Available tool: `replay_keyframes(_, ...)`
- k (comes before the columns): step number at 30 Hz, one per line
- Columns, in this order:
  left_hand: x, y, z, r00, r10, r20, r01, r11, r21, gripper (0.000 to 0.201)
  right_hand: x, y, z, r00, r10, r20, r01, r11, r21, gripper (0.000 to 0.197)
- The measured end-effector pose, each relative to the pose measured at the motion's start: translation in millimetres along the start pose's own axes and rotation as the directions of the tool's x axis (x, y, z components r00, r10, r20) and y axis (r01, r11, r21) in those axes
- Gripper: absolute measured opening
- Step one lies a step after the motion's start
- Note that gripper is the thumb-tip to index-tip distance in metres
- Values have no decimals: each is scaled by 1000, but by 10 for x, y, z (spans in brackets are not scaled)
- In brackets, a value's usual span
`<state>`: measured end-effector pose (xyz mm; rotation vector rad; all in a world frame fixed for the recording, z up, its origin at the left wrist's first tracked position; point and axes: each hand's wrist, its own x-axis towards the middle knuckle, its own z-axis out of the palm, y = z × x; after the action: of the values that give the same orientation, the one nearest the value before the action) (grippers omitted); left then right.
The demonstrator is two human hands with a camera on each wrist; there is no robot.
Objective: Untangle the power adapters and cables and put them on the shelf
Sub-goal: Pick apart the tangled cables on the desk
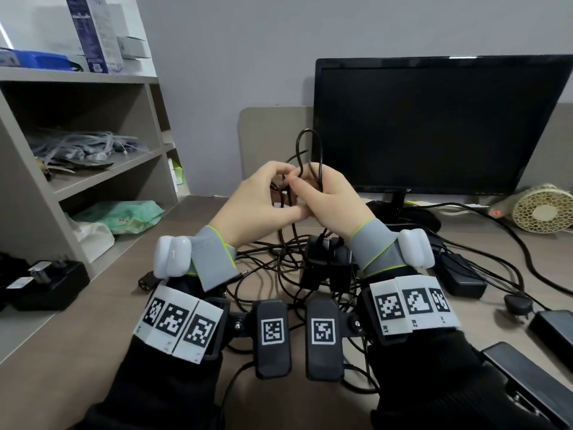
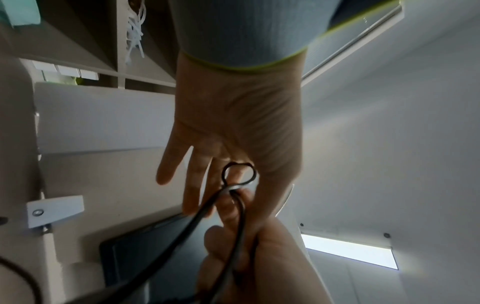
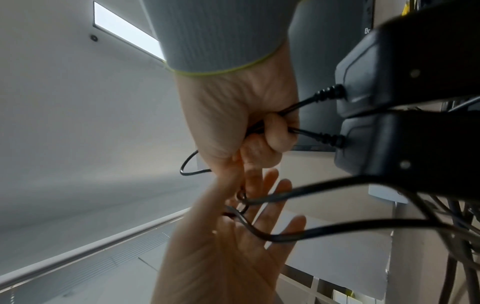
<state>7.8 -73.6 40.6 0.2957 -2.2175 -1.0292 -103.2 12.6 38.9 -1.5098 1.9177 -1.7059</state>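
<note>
Both hands are raised over the desk in front of the monitor. My right hand [image 1: 328,200] is a fist round thin black cables [image 3: 293,107]. Those cables lead to two black power adapters [image 1: 322,265] hanging under my wrist, which loom large in the right wrist view [image 3: 405,86]. My left hand [image 1: 257,200] pinches a small cable loop [image 2: 239,172] between thumb and index finger, its other fingers straight. A taller cable loop [image 1: 310,144] stands up above both hands. The rest of the black cable tangle [image 1: 273,268] lies on the desk below.
A grey shelf unit [image 1: 102,178] stands at the left, holding white cables, a green bag [image 1: 124,215] and black adapters [image 1: 46,283] at its foot. More adapters [image 1: 462,274] and a plug lie at the right. Behind are a monitor [image 1: 434,125] and a small fan [image 1: 542,209].
</note>
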Motion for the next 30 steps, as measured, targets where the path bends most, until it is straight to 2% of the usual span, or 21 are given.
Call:
replay_keyframes(4, 14, 27, 46, 981, 119, -155, -119, 993, 8, 46, -53, -47, -44, 996, 93, 0, -92, 990, 109, 20)
replay_keyframes(7, 21, 34, 89, 986, 128, -105, -129, 992, -4, 60, -53, -69, -28, 982, 166, 86, -177, 975, 135, 21)
replay_keyframes(9, 34, 11, 126, 988, 138, -66, -134, 989, 60, 68, -44, -82, 8, 981, 158, 114, -173, 975, 137, 25)
replay_keyframes(11, 41, 2, 142, 992, 122, -22, -120, 990, 79, 76, -40, -92, 11, 987, 138, 86, -152, 971, 187, 33)
replay_keyframes(14, 43, -5, 164, 998, 51, 41, -51, 998, -23, 80, -29, -113, -14, 995, 97, 9, -96, 969, 226, 32)
replay_keyframes(16, 26, 5, 163, 998, 16, 62, -16, 1000, 2, 60, 10, -108, -48, 990, 91, -106, -67, 976, 209, 32)
replay_keyframes(18, -9, -4, 133, 996, 40, 85, -44, 998, 43, 25, 23, -137, -142, 971, 104, -213, -45, 963, 268, 32)
replay_keyframes(19, -30, -20, 92, 996, 38, 78, -42, 998, 50, 18, 13, -167, -207, 963, 127, -239, -42, 943, 331, 32)
replay_keyframes(21, -72, -93, -54, 999, 4, 47, -6, 999, 49, 23, -27, -244, -358, 945, 184, -269, -35, 879, 476, 32)
replay_keyframes(24, -162, -225, -366, 993, -112, 24, 111, 993, 47, 26, -78, -326, -543, 922, 248, -299, -12, 787, 616, 28)
replay_keyframes(27, -241, -277, -627, 972, -225, -62, 215, 967, -137, 32, -110, -381, -620, 912, 285, -296, -19, 750, 661, 27)
replay_keyframes(28, -266, -278, -687, 966, -229, -118, 211, 966, -147, 39, -136, -413, -609, 916, 284, -283, -24, 743, 669, 27)
replay_keyframes(30, -283, -275, -765, 968, -141, -208, 139, 990, -24, 48, -162, -464, -555, 917, 291, -273, -32, 735, 677, 27)
